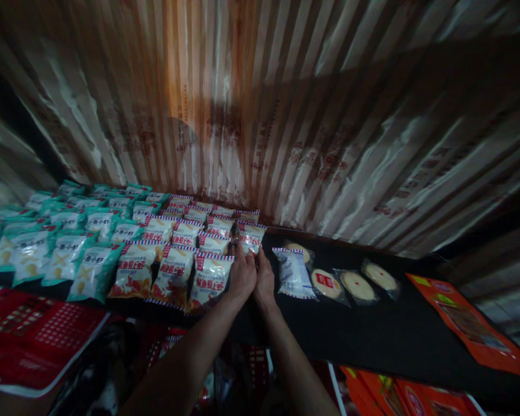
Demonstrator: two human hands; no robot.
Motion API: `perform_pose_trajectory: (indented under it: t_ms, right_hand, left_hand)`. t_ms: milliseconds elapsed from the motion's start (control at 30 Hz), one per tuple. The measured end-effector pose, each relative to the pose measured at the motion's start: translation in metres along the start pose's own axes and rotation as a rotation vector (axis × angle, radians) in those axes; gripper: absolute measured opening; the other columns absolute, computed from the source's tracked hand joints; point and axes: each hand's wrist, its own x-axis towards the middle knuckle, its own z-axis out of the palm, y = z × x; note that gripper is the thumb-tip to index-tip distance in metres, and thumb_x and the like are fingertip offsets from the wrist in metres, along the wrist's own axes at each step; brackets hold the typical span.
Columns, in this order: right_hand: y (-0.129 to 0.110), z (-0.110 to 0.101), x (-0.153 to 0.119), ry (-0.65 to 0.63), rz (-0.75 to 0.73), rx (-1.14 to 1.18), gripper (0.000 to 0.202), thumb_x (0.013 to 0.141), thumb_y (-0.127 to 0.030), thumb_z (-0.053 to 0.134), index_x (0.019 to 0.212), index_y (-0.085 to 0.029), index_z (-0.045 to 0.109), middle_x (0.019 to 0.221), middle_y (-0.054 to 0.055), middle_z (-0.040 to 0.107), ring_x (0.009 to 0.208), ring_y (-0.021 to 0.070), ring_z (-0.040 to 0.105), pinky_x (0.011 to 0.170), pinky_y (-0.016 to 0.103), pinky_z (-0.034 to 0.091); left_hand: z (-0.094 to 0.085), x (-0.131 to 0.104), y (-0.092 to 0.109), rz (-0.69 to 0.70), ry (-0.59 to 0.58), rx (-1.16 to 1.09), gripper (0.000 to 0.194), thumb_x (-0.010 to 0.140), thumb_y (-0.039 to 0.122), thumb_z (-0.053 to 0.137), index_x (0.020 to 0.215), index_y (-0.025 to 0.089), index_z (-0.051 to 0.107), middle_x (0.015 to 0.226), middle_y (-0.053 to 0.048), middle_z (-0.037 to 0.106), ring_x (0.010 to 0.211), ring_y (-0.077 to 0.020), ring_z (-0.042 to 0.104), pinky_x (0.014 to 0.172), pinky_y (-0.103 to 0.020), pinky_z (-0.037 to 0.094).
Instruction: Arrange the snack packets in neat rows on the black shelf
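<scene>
Both hands are together at the right end of the rows of white snack bags point(212, 282) with striped edges and red lettering. Between them stands one such snack bag point(251, 233), its top edge showing above the fingers. My left hand point(243, 273) closes on its lower left side. On the lower right side, my right hand point(265, 276) grips the same bag, fingers bent inward. The fingertips are partly hidden and the picture is dim. To the right of my right hand lies another striped-edge bag point(293, 274), its pale back side up.
Teal snack bags point(96, 271) fill the left of the black shelf point(355, 332). Several round, flat packaged items point(359, 286) lie right of centre, and an orange packet point(470, 323) farther right. Pleated printed sheeting point(242, 115) hangs behind. Red bags point(39, 335) are at the front left.
</scene>
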Motion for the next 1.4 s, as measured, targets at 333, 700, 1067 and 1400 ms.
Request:
perform_pose_trajectory:
  t_ms: [333,700,1067,1400]
  right_hand:
    - [0.005,0.003,0.002,0.001,-0.062,-0.025,0.055,0.084,-0.040,0.038,0.131,-0.012,0.046,0.120,0.016,0.059,0.105,0.0253,0.056,0.090,0.041,0.044]
    - [0.007,0.002,0.003,-0.016,-0.114,-0.104,0.051,0.087,-0.034,0.034,0.133,-0.014,0.043,0.122,0.015,0.057,0.109,0.0244,0.054,0.090,0.040,0.045]
    - [0.022,0.011,0.005,-0.013,-0.266,-0.167,0.051,0.089,-0.029,0.030,0.137,-0.015,0.036,0.137,0.014,0.046,0.128,0.0227,0.039,0.099,0.044,0.037]
    - [0.027,0.011,0.002,0.003,-0.246,-0.191,0.052,0.088,-0.029,0.029,0.138,-0.015,0.033,0.140,0.013,0.041,0.132,0.0225,0.033,0.101,0.043,0.034]
  left_hand:
    - [0.002,0.000,-0.003,0.034,-0.020,0.054,0.047,0.088,0.025,0.031,0.133,0.013,0.040,0.144,-0.011,0.036,0.137,-0.0225,0.022,0.113,-0.036,0.021]
    - [0.004,-0.001,-0.005,-0.010,-0.019,0.078,0.050,0.089,0.027,0.030,0.136,0.010,0.035,0.147,-0.015,0.027,0.138,-0.0256,0.017,0.113,-0.040,0.019]
    - [0.001,-0.007,0.009,0.011,-0.031,0.071,0.053,0.083,0.017,0.038,0.136,0.016,0.037,0.146,-0.009,0.032,0.139,-0.0251,0.014,0.115,-0.042,0.014]
    - [0.007,-0.011,-0.002,0.013,-0.023,0.017,0.055,0.084,0.018,0.036,0.138,0.012,0.032,0.151,-0.009,0.020,0.139,-0.0234,0.010,0.115,-0.038,0.014]
